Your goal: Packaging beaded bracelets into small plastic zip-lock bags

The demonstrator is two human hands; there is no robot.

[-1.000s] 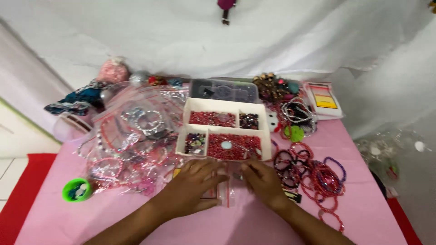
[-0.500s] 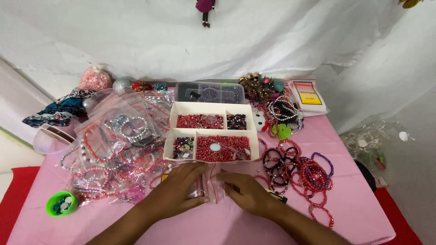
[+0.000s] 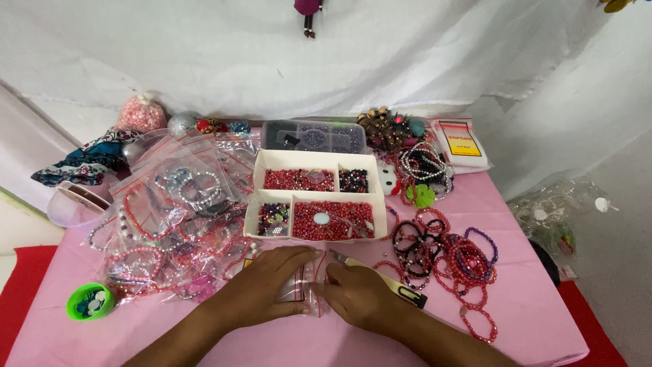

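Observation:
My left hand (image 3: 266, 285) lies flat on a small clear zip bag (image 3: 299, 284) with a red seal strip, pressing it to the pink tablecloth (image 3: 530, 299). My right hand (image 3: 358, 292) rests beside it with its fingers at the bag's right edge. A pale cutter tool with a black end (image 3: 384, 278) lies partly under my right hand. Just beyond both hands stands a white divided box (image 3: 314, 197) filled with red, dark and mixed beads.
Clear bags of bracelets (image 3: 170, 217) pile up at the left, by a green lid (image 3: 89, 301). Loose bead bracelets (image 3: 448, 258) lie at the right. A dark bead case (image 3: 314, 137), a pink bead bag (image 3: 140, 112) and a white packet (image 3: 462, 143) sit at the back.
The view has shifted, so the table sits slightly differently in frame. Both hands stay on the small bag and have drawn a little closer together over it.

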